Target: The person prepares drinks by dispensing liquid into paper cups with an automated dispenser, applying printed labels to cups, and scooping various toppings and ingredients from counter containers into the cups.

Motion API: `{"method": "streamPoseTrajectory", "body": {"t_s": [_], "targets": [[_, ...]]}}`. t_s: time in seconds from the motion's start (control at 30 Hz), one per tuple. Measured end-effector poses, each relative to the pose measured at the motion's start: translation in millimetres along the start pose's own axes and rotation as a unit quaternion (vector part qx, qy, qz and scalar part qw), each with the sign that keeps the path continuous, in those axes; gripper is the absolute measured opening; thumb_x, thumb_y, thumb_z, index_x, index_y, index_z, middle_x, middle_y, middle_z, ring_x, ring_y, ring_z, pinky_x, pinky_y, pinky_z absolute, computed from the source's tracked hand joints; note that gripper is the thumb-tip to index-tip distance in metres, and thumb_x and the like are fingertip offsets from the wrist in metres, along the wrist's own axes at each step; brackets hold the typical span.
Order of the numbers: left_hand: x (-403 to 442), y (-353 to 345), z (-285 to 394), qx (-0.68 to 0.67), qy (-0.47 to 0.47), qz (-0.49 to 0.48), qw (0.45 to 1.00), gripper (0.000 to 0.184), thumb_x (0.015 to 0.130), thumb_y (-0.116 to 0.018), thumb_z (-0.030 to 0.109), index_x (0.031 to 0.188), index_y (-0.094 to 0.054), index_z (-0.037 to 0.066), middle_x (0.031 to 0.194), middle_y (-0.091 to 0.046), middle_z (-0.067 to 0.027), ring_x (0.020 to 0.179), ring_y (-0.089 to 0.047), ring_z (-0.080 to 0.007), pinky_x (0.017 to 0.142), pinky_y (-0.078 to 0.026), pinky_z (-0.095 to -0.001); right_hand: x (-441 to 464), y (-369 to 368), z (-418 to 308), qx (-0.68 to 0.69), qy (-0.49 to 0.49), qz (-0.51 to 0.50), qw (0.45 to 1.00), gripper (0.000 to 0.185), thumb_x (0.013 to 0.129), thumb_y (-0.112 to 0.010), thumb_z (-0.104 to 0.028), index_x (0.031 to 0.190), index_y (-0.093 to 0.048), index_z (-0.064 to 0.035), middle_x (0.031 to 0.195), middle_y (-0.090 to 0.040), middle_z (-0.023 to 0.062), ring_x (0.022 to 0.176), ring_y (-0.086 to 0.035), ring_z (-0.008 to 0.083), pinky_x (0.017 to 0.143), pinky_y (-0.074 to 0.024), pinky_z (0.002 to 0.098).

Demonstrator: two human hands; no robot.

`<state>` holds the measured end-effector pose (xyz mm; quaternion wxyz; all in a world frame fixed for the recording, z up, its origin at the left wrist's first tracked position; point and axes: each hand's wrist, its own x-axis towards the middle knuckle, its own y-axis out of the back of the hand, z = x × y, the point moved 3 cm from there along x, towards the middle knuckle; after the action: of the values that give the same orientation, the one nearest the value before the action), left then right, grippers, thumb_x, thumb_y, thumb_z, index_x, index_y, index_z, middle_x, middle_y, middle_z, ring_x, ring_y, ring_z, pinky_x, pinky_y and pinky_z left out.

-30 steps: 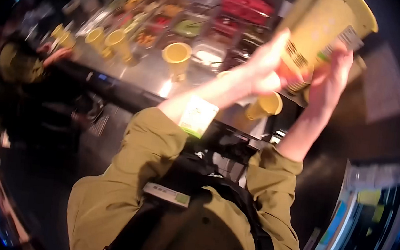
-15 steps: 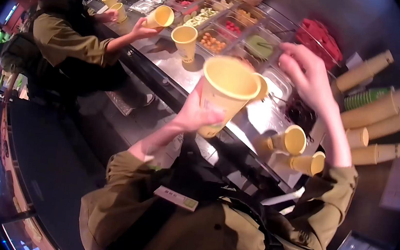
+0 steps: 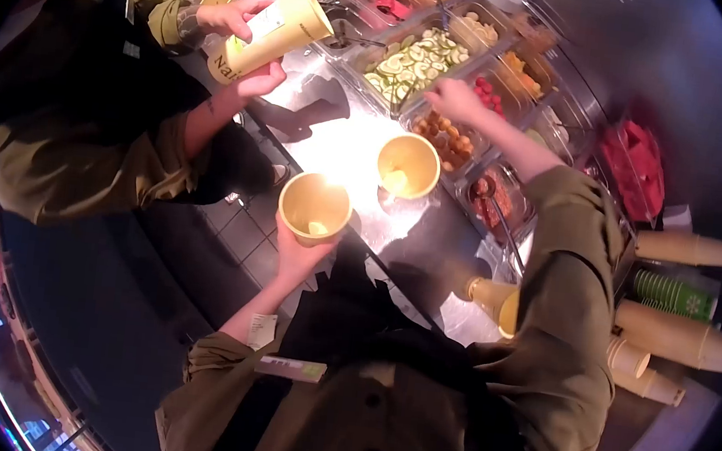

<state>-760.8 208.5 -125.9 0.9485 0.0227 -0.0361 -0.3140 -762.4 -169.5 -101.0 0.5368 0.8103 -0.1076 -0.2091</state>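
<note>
Now | your left hand is clasping a yellow tapered paper cup | your right hand, grip unclear, is hanging nearer the round green-white slices, at its ten o'clock

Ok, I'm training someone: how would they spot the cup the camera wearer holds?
Start at the bright metal counter. At its near edge, the wearer's left hand grips a yellow cup, mouth up. Unlike the counter cup just beyond, this one is hand-held.
</note>
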Motion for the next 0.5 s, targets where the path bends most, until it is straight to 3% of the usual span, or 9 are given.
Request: {"method": "streamPoseTrajectory", "body": {"t_s": [0.1, 0.13, 0.23, 0.27, 0.3, 0.33, 0.4, 0.43, 0.5], "targets": [[23, -15, 5, -0.004, 0.005, 0.055, 0.998, 0.081, 0.059, -0.077, 0.013, 0.123, -0.028, 0.001, 0.115, -0.046, -0.0124, 0.106, -0.047, -0.0212, 0.089, -0.039, -0.034, 47, -38, -31, -0.023, -0.046, 0.064, 0.997, 0.063, 0.074, -0.056, -0.053, 0.086, -0.059, 0.009, 0.08, -0.061, 0.0246, 0.081, -0.061, 0.0328, 0.073, -0.0481, 0.0391], [31, -15, 6, 0.001, 0.018, 0.066, 0.998, 0.082, 0.059, -0.077, 0.013, 0.124, -0.028, 0.001, 0.115, -0.047, -0.0125, 0.106, -0.048, -0.0213, 0.089, -0.039, -0.034, 58, -47, -35, -0.035, -0.046, 0.071, 0.996, 0.059, 0.066, -0.064, -0.048, 0.085, -0.059, 0.0074, 0.078, -0.063, 0.0211, 0.076, -0.062, 0.0325, 0.067, -0.0503, 0.039], [46, -16, 16, 0.056, 0.025, 0.042, 0.997, 0.069, 0.063, -0.072, 0.009, 0.119, -0.033, 0.0, 0.108, -0.05, -0.0106, 0.1, -0.051, -0.019, 0.086, -0.041, -0.0317, 80, -39, -35, 0.019, -0.106, -0.184, 0.977, 0.044, 0.065, -0.065, -0.035, 0.077, -0.061, 0.0072, 0.074, -0.063, 0.0196, 0.068, -0.064, 0.0294, 0.06, -0.0517, 0.0356], [47, -17, 18, 0.058, 0.023, 0.022, 0.998, 0.068, 0.063, -0.072, 0.01, 0.119, -0.034, -0.001, 0.107, -0.051, -0.0104, 0.098, -0.051, -0.0188, 0.085, -0.041, -0.0314, 81, -39, -28, -0.053, -0.072, -0.201, 0.976, 0.033, 0.064, -0.062, -0.025, 0.073, -0.062, 0.0068, 0.071, -0.063, 0.018, 0.061, -0.063, 0.0269, 0.054, -0.0516, 0.0322], [52, -17, 19, 0.061, 0.016, 0.0, 0.998, 0.067, 0.063, -0.072, 0.01, 0.118, -0.035, -0.001, 0.105, -0.052, -0.0103, 0.097, -0.052, -0.0186, 0.084, -0.042, -0.0312, 66, -18, -35, -0.095, -0.068, -0.195, 0.974, 0.037, 0.066, -0.061, -0.028, 0.077, -0.062, 0.0078, 0.073, -0.063, 0.0198, 0.065, -0.064, 0.0291, 0.059, -0.0517, 0.0342], [54, -18, 25, 0.063, 0.05, 0.006, 0.997, 0.065, 0.063, -0.071, 0.011, 0.117, -0.036, -0.001, 0.102, -0.053, -0.0098, 0.094, -0.053, -0.0177, 0.082, -0.043, -0.0306, 70, -17, -21, -0.094, -0.038, -0.101, 0.99, 0.04, 0.068, -0.059, -0.03, 0.078, -0.062, 0.0086, 0.072, -0.062, 0.0223, 0.068, -0.063, 0.0328, 0.064, -0.051, 0.0375], [58, -10, 22, 0.003, 0.096, -0.013, 0.995, 0.069, 0.062, -0.072, 0.013, 0.119, -0.036, 0.0, 0.105, -0.054, -0.0118, 0.096, -0.054, -0.0189, 0.082, -0.044, -0.031, 66, 8, -4, -0.097, -0.01, -0.077, 0.992, 0.041, 0.07, -0.057, -0.031, 0.081, -0.062, 0.0084, 0.075, -0.061, 0.0241, 0.073, -0.061, 0.0354, 0.07, -0.0496, 0.0402], [59, -3, 19, -0.026, 0.12, -0.019, 0.992, 0.071, 0.062, -0.072, 0.014, 0.121, -0.036, 0.0, 0.106, -0.055, -0.0127, 0.096, -0.055, -0.0195, 0.083, -0.044, -0.0313, 63, 19, -1, -0.131, 0.003, -0.127, 0.983, 0.038, 0.071, -0.055, -0.028, 0.08, -0.061, 0.0082, 0.077, -0.061, 0.024, 0.072, -0.061, 0.0357, 0.071, -0.0489, 0.0415], [59, 6, 10, -0.008, 0.117, -0.036, 0.992, 0.07, 0.061, -0.071, 0.015, 0.119, -0.036, -0.001, 0.103, -0.056, -0.0125, 0.094, -0.056, -0.0189, 0.081, -0.045, -0.0308, 60, 31, -1, -0.183, 0.06, -0.098, 0.976, 0.032, 0.07, -0.054, -0.024, 0.077, -0.06, 0.0063, 0.073, -0.061, 0.0228, 0.069, -0.061, 0.0345, 0.067, -0.0493, 0.0412]]}}
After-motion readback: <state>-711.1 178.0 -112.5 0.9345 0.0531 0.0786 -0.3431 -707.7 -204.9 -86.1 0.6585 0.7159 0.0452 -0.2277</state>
